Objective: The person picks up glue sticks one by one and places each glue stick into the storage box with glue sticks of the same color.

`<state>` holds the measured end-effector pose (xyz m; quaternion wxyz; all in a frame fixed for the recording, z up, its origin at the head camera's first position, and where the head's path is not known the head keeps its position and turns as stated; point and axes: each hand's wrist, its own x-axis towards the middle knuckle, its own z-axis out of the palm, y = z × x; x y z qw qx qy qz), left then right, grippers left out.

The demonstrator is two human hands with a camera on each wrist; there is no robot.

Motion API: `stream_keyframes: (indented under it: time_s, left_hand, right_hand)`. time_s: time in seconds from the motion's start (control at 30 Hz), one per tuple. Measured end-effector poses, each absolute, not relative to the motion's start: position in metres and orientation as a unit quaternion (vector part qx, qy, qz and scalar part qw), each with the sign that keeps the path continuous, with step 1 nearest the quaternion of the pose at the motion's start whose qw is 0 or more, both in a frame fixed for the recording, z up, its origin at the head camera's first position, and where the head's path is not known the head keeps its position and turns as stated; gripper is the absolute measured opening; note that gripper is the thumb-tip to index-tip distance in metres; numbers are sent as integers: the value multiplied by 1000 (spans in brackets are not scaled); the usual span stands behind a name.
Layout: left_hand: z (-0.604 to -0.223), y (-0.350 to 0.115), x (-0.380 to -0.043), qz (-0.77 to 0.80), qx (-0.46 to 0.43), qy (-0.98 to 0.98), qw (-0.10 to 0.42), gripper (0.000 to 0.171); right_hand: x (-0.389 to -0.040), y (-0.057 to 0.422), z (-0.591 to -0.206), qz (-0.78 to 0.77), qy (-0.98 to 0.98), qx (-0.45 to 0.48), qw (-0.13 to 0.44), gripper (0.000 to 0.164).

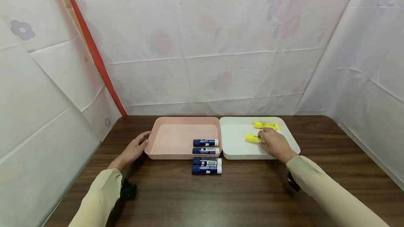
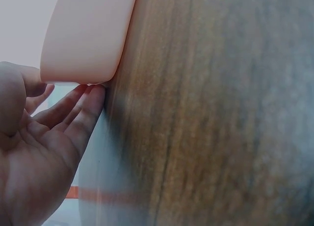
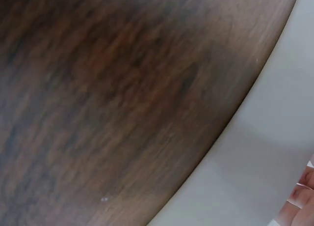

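Note:
My right hand reaches over the white tray and pinches one end of a yellow glue stick. Just behind it in that tray lies a second yellow glue stick. At the left end of the pink tray, my left hand rests with its fingers extended. The left wrist view shows that hand's fingertips touching the tray's outer corner. Only a few right-hand fingers show in the right wrist view; the glue stick is hidden there.
Two blue glue sticks with white caps lie in the pink tray's right part. Another two blue glue sticks lie side by side on the brown table in front. The trays stand side by side before a white cloth wall.

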<state>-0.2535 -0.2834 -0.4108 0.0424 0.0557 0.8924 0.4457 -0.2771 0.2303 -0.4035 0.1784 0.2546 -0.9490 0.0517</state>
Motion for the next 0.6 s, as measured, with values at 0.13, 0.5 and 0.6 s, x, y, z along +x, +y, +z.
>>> stream_keyframes:
  time_s: [0.13, 0.5, 0.6]
  left_hand:
    - [-410, -284, -253, 449, 52, 891, 48, 47]
    - [-412, -284, -254, 450, 55, 890, 45, 47]
    - [-412, -284, -254, 449, 53, 891, 46, 48]
  right_hand:
    - [-279, 231, -405, 53, -955, 241, 162, 22]
    - [-280, 231, -406, 52, -962, 228, 138, 23]
    - [-280, 230, -405, 50, -965, 223, 131, 23]
